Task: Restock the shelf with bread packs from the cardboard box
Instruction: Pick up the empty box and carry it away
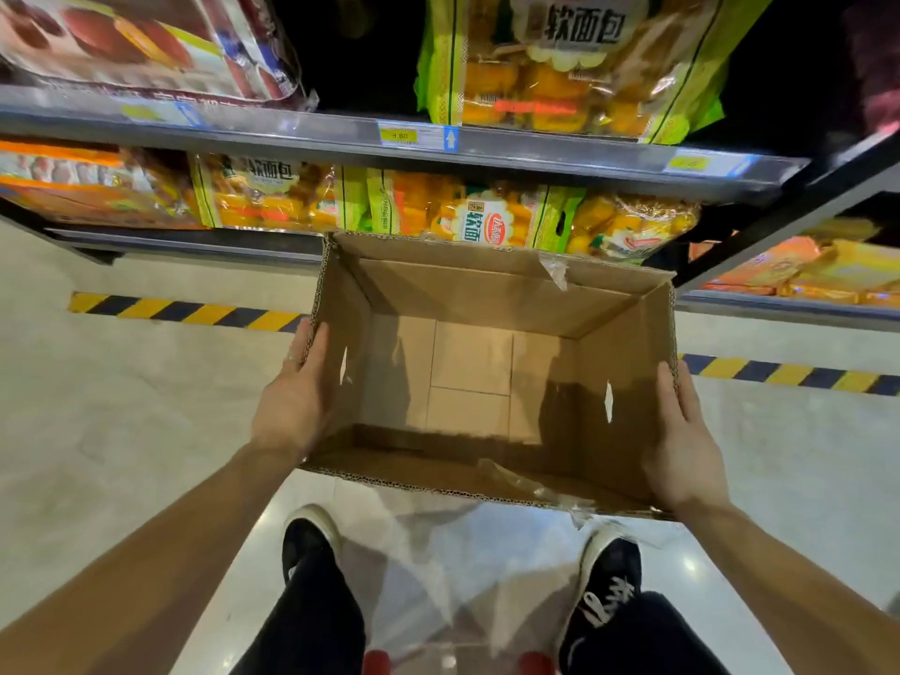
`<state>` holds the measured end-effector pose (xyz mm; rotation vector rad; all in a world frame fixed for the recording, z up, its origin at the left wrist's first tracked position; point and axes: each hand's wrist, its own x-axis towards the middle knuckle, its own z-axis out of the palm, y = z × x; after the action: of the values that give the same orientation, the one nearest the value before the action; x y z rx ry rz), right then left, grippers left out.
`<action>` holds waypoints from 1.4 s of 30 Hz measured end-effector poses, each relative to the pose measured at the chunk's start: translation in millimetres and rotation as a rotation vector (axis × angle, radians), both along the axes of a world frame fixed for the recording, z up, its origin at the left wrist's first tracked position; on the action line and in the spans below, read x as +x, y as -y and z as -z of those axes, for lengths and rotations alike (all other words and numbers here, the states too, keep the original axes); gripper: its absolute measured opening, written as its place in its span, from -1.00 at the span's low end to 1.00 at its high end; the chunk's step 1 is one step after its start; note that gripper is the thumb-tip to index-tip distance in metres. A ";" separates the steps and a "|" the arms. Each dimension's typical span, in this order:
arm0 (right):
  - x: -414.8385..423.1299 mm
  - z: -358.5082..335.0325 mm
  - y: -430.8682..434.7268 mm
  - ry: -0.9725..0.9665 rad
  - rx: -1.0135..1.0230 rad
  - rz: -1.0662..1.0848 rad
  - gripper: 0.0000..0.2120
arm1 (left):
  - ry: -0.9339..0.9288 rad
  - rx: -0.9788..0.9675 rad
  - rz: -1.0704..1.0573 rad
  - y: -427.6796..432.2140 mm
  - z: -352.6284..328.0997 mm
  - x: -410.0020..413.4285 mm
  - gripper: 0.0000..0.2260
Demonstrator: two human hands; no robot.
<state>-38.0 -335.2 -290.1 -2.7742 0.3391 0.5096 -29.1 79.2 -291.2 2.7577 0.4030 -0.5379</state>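
Pressed only between the flat, uncurled left hand (292,401) and right hand (682,445), the empty cardboard box (462,285) could be dropped if squeezed unevenly.

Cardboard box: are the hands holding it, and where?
Yes. The cardboard box is carried between two flat palms: the left hand presses its left outer wall, the right hand its right outer wall.
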 end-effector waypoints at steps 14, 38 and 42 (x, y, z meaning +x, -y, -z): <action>1.2 -310.3 -48.6 -0.016 0.056 -0.185 -0.09 | 0.035 -0.031 -0.104 -40.4 -302.9 -55.5 -0.18; 46.0 -635.4 -320.1 0.255 0.203 -0.969 -0.14 | 0.389 0.104 -0.931 -142.8 -631.1 -287.3 -0.14; 24.9 -642.0 -379.4 0.243 0.240 -1.140 -0.17 | 0.404 0.163 -1.074 -146.4 -639.1 -344.2 -0.15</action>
<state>-13.1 44.2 351.9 -2.4866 -1.3149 0.3732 -373.2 225.7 347.9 2.2104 1.6738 0.3232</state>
